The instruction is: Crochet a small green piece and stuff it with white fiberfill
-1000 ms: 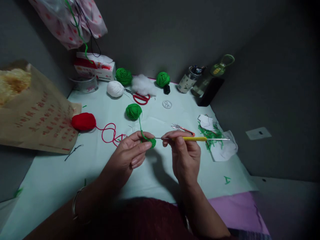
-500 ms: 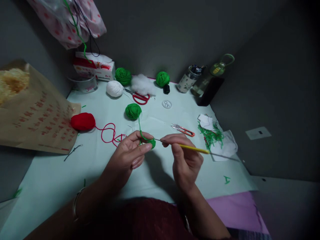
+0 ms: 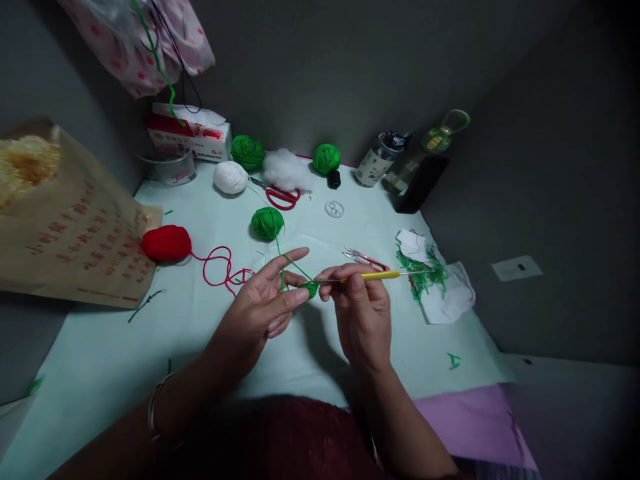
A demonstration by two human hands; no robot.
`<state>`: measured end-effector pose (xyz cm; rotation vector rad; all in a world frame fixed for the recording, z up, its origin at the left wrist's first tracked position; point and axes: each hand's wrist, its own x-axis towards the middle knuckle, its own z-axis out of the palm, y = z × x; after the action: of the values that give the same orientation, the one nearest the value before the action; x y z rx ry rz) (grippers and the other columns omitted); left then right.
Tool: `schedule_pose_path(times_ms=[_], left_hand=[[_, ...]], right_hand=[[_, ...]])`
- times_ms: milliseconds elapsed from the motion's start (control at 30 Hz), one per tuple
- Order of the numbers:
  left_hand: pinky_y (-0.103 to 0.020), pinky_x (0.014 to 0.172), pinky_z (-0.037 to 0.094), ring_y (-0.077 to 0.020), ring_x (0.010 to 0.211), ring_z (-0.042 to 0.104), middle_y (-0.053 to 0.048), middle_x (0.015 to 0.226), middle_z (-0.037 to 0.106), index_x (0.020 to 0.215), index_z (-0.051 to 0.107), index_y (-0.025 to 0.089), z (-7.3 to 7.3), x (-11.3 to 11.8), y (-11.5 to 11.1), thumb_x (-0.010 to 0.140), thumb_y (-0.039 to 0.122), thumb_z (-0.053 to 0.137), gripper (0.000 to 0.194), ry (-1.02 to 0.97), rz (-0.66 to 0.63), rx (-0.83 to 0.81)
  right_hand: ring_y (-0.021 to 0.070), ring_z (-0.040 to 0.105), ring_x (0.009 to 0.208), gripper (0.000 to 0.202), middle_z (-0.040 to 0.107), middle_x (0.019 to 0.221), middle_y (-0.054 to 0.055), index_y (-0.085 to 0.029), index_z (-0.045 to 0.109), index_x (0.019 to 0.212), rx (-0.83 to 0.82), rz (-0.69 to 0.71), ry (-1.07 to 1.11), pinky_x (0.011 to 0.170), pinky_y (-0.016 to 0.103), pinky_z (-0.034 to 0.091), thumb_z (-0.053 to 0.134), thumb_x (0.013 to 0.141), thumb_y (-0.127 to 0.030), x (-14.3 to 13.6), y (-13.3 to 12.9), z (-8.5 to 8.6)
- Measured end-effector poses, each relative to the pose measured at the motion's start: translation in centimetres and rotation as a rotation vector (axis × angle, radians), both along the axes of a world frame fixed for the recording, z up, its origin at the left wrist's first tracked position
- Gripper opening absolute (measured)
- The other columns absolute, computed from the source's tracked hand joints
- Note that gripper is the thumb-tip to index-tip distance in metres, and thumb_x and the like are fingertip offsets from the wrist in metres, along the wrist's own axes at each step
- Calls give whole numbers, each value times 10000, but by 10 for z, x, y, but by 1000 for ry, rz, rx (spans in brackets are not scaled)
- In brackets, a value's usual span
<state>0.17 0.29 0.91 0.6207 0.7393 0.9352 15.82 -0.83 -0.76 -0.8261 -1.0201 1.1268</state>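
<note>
My left hand [image 3: 267,298] pinches a small green crochet piece [image 3: 312,289] between thumb and fingers, its index finger stretched out with green yarn over it. That yarn runs back to a green yarn ball [image 3: 267,223] just beyond the hand. In my right hand [image 3: 364,307] is a crochet hook [image 3: 380,275] with a yellow grip, held like a pen and pointing left. The hook's thin metal tip meets the green piece; fingers partly hide the exact contact. Behind the right hand lie orange thread snips [image 3: 367,259], partly covered by it.
Red yarn [image 3: 167,243] trails a loose strand to my left, beside a paper bag [image 3: 90,227]. Red-handled scissors [image 3: 283,197], white yarn [image 3: 231,178] and stuffing [image 3: 287,170] lie farther back. A bottle [image 3: 413,167] stands back right; green scraps [image 3: 425,273] lie at right.
My left index finger has lifted and straightened, drawing the yarn into an angled line. My right hand has shifted left, and the hook has turned closer to level.
</note>
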Motion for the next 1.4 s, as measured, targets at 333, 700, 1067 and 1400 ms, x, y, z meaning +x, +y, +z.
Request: schedule_pose_path(times_ms=[333, 700, 1067, 1400], left_hand=[[-136, 458, 328, -34, 566, 378, 19, 887, 567, 1296, 640, 244, -7, 3, -7, 794, 171, 789, 529, 216, 201, 161], [-122, 379, 211, 29, 407, 233, 69, 688, 511, 1180, 712, 177, -5, -3, 0, 801, 143, 771, 384, -128, 16, -71], [-111, 378, 250, 12, 418, 250, 77, 634, 467, 1223, 717, 171, -6, 2, 1, 801, 203, 794, 430, -139, 10, -87], [-141, 443, 342, 1, 492, 398, 21, 862, 572, 1229, 725, 290, -9, 0, -1, 825, 229, 784, 413, -1, 7, 65]], right_hand=[[162, 704, 851, 279, 730, 988, 35, -254, 647, 1195, 424, -183, -760, 750, 326, 600, 501, 996, -125, 5, -13, 3], [142, 643, 727, 221, 697, 865, 17, -254, 736, 983, 189, -107, -313, 655, 316, 556, 525, 1000, -188, 4, -2, 5], [199, 682, 963, 350, 726, 1085, 61, -285, 729, 1180, 506, -274, -896, 790, 360, 576, 647, 909, -79, -1, -12, 4], [159, 657, 840, 154, 744, 943, 19, -275, 772, 975, 94, -70, -308, 712, 311, 525, 628, 954, -226, 0, -1, 3]])
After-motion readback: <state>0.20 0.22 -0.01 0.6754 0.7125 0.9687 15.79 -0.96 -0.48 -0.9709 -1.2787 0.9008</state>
